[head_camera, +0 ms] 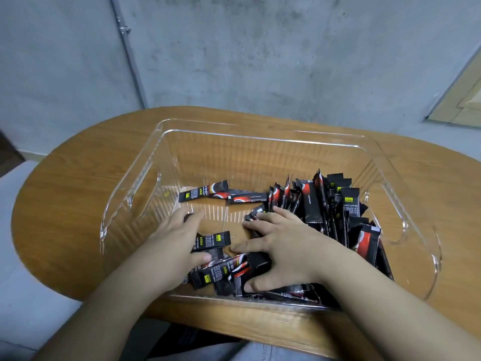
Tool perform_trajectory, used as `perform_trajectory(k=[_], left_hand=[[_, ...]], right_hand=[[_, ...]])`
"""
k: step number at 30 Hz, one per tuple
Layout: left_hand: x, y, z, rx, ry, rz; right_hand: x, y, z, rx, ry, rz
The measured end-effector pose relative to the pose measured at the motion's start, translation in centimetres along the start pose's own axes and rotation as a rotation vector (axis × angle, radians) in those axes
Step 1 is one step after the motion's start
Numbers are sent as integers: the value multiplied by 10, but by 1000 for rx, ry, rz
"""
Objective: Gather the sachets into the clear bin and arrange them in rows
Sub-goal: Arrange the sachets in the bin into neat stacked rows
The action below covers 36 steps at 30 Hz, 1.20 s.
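Observation:
The clear bin stands on a wooden table, and both my hands are inside it. Several black and red sachets stand on edge in a packed row along its right side. Three loose sachets lie flat near the back. A jumbled pile of sachets lies at the near wall. My left hand grips a sachet between thumb and fingers, and a dark bit shows between the fingers. My right hand lies spread and flat, pressing on the pile beside the row.
The oval wooden table stands against a grey concrete wall with a metal conduit. The bin's floor is bare at the left and back. A pale door frame shows at the far right.

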<state>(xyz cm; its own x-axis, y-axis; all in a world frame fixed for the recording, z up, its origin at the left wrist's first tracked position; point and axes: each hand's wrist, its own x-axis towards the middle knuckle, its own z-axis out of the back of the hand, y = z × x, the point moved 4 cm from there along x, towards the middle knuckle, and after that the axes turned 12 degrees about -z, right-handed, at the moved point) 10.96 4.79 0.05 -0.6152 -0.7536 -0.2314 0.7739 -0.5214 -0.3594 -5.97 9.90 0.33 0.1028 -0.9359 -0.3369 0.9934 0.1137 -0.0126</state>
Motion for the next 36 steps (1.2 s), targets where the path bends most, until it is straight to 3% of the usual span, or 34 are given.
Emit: perform_trajectory(k=[10, 15, 20, 29, 36], left_hand=[[42, -22, 7, 237, 167, -88], [37, -20, 14, 46, 115, -182], [14, -9, 5, 47, 287, -168], [-5, -7, 12, 56, 87, -264], [-6, -20, 2, -60, 243, -285]], right_hand=[[1, 2, 1, 89, 7, 26], [-1, 6, 2, 116, -4, 89], [-3, 9, 4, 167, -6, 168], [-4, 11, 6, 197, -79, 206], [-3, 13, 10, 226, -133, 161]])
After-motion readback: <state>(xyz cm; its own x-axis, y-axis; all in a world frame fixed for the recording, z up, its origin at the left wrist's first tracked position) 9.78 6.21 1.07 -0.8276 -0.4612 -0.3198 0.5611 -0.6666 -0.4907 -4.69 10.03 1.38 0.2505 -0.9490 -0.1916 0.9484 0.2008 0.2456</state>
